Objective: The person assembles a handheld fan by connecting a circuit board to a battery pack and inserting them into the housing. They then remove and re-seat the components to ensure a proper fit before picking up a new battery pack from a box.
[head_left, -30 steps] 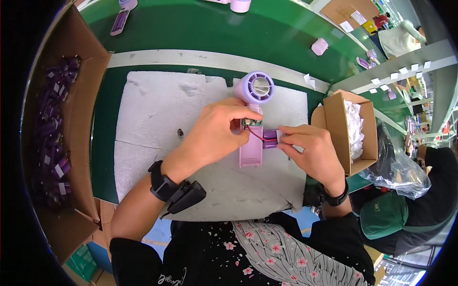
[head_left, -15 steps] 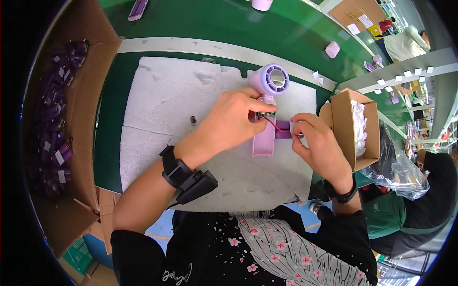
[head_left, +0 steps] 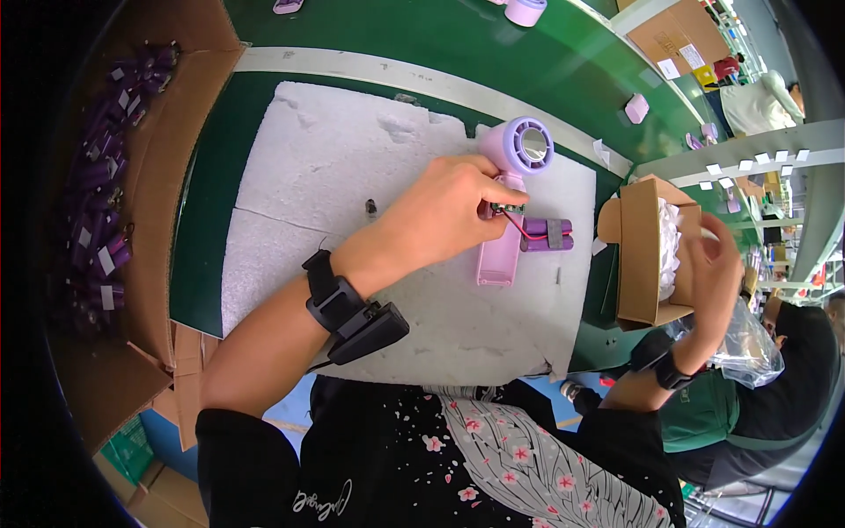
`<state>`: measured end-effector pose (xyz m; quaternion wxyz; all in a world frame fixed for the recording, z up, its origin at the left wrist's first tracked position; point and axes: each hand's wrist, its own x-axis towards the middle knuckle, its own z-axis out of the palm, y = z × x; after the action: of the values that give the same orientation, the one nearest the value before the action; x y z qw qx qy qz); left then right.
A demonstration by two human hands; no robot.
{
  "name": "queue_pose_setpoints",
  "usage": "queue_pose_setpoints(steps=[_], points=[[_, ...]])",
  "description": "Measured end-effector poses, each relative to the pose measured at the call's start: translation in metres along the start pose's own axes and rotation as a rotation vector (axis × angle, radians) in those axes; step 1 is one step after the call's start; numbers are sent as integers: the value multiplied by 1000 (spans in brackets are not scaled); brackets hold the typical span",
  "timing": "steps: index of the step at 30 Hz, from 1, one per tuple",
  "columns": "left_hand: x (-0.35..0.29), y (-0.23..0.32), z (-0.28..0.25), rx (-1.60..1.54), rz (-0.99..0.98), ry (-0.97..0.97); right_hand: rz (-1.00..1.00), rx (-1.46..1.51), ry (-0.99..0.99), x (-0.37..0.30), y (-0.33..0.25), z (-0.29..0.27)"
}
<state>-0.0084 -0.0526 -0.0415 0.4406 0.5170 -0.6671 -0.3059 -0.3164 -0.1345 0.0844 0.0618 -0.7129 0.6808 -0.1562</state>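
My left hand (head_left: 444, 207) is closed on a handheld fan (head_left: 499, 255), pinching it by the green circuit board (head_left: 506, 209) in its open handle. The fan has a purple round head (head_left: 518, 145) and a pink handle shell, and lies on a white foam sheet (head_left: 326, 167). Red and black wires run from the board to a purple battery pack (head_left: 547, 235) with a grey strip across it, right beside the handle. My right hand (head_left: 717, 273) is at the right edge of a small cardboard box (head_left: 641, 255), fingers curved and apart from the thumb, somewhat blurred.
White crumpled scraps (head_left: 669, 246) fill the small box. A large carton (head_left: 198, 167) at left holds many purple battery packs (head_left: 101, 185). Fan parts, including a pink piece (head_left: 636, 108), lie on the green bench (head_left: 422, 44). Another person (head_left: 783, 378) sits at right.
My right hand has left the battery pack and moved right to the small box. The grey strip on the battery pack now shows. My left hand stays on the fan.
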Motion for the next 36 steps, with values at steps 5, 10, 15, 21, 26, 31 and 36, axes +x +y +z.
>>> queue_pose_setpoints(steps=[5,10,15,21,26,31,36], points=[[-5,-4,-4,-6,-4,-6,-810,284,-335,-35,-65,88],[-3,-1,-5,-15,41,2,-783,477,-616,-22,-50,108],[-5,-2,-6,-19,56,-6,-186,958,-1106,-25,-44,102],[-4,2,-9,29,23,-21,24,1410,-1323,-34,-53,92],[-4,4,-10,58,35,-18,48,1422,-1367,-33,-51,88],[-3,5,-10,107,49,-11,-139,1312,-1307,-23,-41,97],[-3,11,-9,108,28,3,-505,1097,-1130,-19,-46,95]])
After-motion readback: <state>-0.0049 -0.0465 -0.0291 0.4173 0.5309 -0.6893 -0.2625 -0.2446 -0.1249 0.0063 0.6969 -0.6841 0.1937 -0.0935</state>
